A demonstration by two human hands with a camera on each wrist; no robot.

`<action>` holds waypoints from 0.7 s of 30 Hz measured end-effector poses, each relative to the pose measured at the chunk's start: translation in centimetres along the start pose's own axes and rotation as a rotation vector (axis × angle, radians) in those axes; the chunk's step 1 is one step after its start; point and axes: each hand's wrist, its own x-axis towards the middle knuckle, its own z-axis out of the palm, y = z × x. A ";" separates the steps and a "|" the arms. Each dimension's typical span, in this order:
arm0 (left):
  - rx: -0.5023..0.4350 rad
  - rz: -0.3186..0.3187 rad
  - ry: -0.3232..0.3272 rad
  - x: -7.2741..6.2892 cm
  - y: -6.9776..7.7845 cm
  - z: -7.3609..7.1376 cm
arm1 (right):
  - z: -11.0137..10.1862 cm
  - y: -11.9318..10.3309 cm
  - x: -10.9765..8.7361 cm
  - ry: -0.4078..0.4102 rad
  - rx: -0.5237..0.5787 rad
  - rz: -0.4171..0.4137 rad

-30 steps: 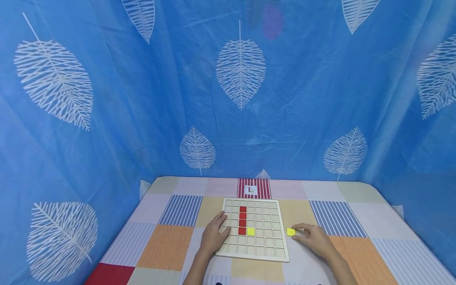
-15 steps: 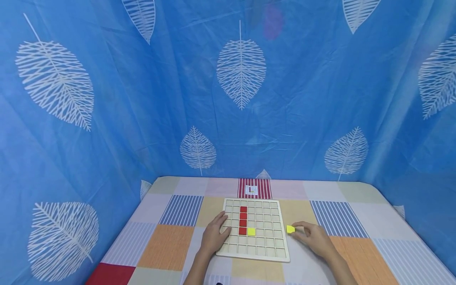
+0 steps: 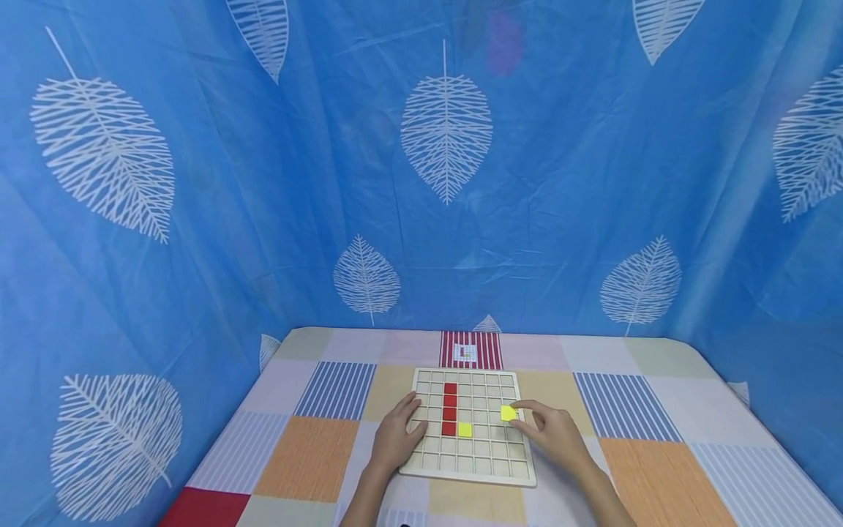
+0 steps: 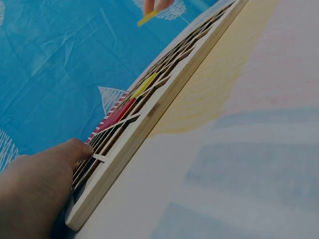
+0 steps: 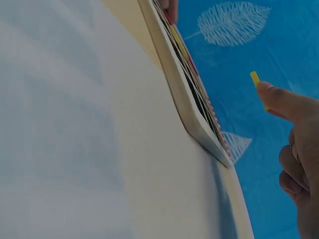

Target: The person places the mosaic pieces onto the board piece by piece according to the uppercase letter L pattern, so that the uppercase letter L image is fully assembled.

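A pale wooden grid board lies flat on the table. Several red square tiles form a column in its cells, and a yellow tile sits right of the lowest red one. My left hand rests over the board's left edge, fingers spread and thumb on the grid; in the left wrist view the thumb lies at the rim. Between thumb and fingertips my right hand pinches a second yellow tile, held over the right part of the board. From the right wrist view, this yellow tile is raised above board level.
Behind the board lies a small printed grid card with a red and yellow pattern, on a red-striped patch of the patchwork tablecloth. A blue leaf-print curtain encloses the table at the back and sides.
My right hand has lifted the yellow tile from beside the board and carried it left, over the board's right columns. The left hand stays in place.
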 end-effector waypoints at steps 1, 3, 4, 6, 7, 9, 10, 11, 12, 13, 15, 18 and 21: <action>0.000 -0.002 -0.001 0.0 0.0 0.0 | 0.3 -0.2 0.0 -0.008 0.009 -0.001; 0.000 -0.004 -0.001 0.0 0.0 0.0 | 0.8 -0.5 0.1 -0.026 0.024 0.006; 0.001 -0.002 0.000 -0.1 0.0 0.0 | 1.1 -0.7 0.1 -0.038 0.027 0.015; 0.004 -0.001 0.001 -0.1 0.0 0.0 | 1.6 -1.0 0.1 -0.064 0.037 0.035; 0.005 0.002 0.003 -0.1 0.1 0.0 | 1.8 -1.1 0.1 -0.076 0.039 0.045; 0.007 0.008 0.007 -0.2 0.1 0.0 | 2.3 -1.2 0.2 -0.103 0.042 0.064; 0.009 0.010 0.008 -0.2 0.1 0.0 | 2.5 -1.3 0.1 -0.116 0.043 0.072; 0.010 0.010 0.008 -0.2 0.1 0.0 | 2.7 -1.4 0.1 -0.129 0.045 0.080; 0.013 0.010 0.007 -0.2 0.2 -0.1 | 2.9 -1.4 0.1 -0.140 0.047 0.087; 0.014 0.009 0.006 -0.2 0.2 -0.1 | 3.1 -1.4 0.2 -0.152 0.049 0.098; 0.018 0.007 0.003 -0.1 0.2 -0.1 | 3.5 -1.4 0.2 -0.174 0.049 0.113; 0.023 0.004 -0.005 -0.1 0.3 -0.2 | 3.8 -1.4 0.1 -0.189 0.044 0.121; 0.021 0.014 -0.001 0.0 0.2 -0.2 | 3.9 -1.5 0.0 -0.188 0.016 0.100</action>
